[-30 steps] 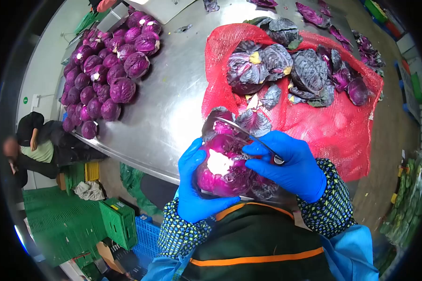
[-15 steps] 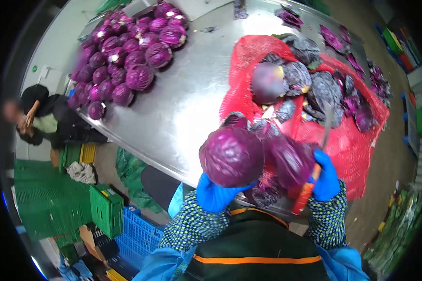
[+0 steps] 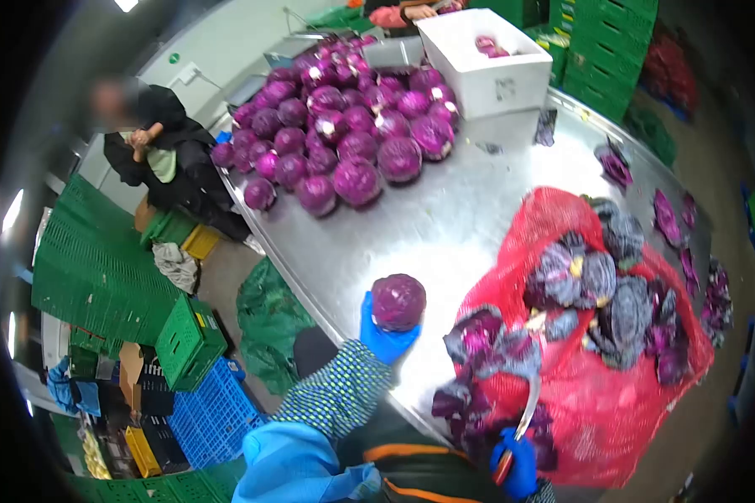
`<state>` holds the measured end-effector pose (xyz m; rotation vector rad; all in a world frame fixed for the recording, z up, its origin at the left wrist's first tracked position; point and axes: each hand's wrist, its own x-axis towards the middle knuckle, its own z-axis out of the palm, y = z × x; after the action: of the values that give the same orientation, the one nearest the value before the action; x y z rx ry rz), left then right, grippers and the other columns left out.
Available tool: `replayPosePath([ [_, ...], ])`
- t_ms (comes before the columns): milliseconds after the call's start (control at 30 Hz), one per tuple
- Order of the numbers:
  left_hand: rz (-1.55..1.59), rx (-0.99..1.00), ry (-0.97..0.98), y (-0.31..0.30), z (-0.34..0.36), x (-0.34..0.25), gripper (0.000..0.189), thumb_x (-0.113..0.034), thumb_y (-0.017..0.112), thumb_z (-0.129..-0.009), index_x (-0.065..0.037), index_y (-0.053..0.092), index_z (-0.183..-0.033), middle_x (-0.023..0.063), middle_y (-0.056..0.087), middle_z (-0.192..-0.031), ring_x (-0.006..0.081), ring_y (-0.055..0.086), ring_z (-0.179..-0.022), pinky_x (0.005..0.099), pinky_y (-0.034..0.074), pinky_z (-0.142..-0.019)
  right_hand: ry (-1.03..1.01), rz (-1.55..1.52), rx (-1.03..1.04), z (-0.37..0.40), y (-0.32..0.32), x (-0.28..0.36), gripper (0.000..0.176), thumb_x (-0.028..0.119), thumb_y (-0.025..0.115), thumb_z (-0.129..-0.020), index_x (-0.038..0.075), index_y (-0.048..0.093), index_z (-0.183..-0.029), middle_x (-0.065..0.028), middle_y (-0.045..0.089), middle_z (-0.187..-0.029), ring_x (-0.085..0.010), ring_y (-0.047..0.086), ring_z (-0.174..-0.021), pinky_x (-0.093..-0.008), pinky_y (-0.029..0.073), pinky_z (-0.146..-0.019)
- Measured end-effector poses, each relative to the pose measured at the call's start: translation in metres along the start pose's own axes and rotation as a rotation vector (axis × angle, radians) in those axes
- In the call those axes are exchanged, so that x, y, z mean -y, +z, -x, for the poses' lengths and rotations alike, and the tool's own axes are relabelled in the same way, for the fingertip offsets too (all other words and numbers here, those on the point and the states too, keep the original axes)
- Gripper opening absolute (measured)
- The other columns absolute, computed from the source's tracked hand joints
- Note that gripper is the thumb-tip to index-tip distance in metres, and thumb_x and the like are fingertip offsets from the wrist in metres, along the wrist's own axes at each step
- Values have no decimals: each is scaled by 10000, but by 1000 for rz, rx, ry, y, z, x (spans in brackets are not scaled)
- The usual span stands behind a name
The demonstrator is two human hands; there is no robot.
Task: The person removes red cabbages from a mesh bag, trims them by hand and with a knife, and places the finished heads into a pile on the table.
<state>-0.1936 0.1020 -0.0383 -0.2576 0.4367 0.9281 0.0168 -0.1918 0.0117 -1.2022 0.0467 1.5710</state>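
Note:
In a blue glove, my left hand (image 3: 384, 339) cups a trimmed red cabbage (image 3: 398, 303) over the steel table (image 3: 445, 226). My right hand (image 3: 516, 464), also gloved in blue, grips a knife (image 3: 528, 407) by its red handle, low near the table's front edge. The curved blade points up and away from me, over loose outer leaves (image 3: 491, 352). To the right, a red mesh sack (image 3: 600, 423) lies spread on the table with untrimmed cabbages (image 3: 575, 272) and dark leaves on it. A large pile of trimmed cabbages (image 3: 356, 180) sits at the far left.
A white foam box (image 3: 486, 75) stands behind the pile, with another person's hand (image 3: 419, 12) near it. A person in dark clothes (image 3: 172, 151) is beyond the table's left edge. Green crates (image 3: 191, 344) and a blue crate (image 3: 218, 419) occupy the floor at left.
My view has swung left. My left hand has carried the cabbage leftward, away from the sack. The peeled leaves have left my right hand, which has dropped lower with the knife.

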Motion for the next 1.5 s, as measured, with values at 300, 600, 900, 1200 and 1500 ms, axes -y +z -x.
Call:
replayPosePath([
  [300,-368,-320,719,143,-129,-202,879,-723,576,-669,-238,344,-1365,40,404,-1362,277,432,-1201,496,423,-925,-70,100,-415,-17,-18,55,96,159,510,-909,84,563,-882,15,470,-518,-74,419,-387,-201,333,-351],
  [600,-1062,-138,800,168,-174,-213,454,-319,491,-926,-112,413,-1323,82,594,-1150,192,592,-952,353,502,-741,-480,47,-217,-59,-71,86,177,278,485,-895,122,464,-815,-33,491,-630,-130,469,-514,-248,380,-440],
  [900,-1980,570,132,91,-120,145,883,-348,735,-743,69,268,-1366,231,422,-1323,297,402,-1251,352,322,-1042,-368,366,-447,-182,0,217,332,363,588,-849,72,578,-1009,-14,583,-815,-114,563,-694,-239,455,-477],
  [1200,-1772,656,209,69,-106,156,1200,-198,859,-573,31,42,-1421,216,247,-1424,288,259,-1329,394,237,-1087,-583,0,-196,-153,9,150,629,184,645,-813,37,352,-1350,-91,530,-1132,-176,540,-948,-297,472,-761],
  [1500,-2206,1003,205,68,1,184,927,-170,798,-649,-109,273,-1411,225,279,-1425,358,336,-1288,426,319,-1034,-260,-264,-301,-18,-64,-1,531,199,582,-841,88,371,-1316,-73,541,-1120,-154,559,-945,-296,484,-707],
])
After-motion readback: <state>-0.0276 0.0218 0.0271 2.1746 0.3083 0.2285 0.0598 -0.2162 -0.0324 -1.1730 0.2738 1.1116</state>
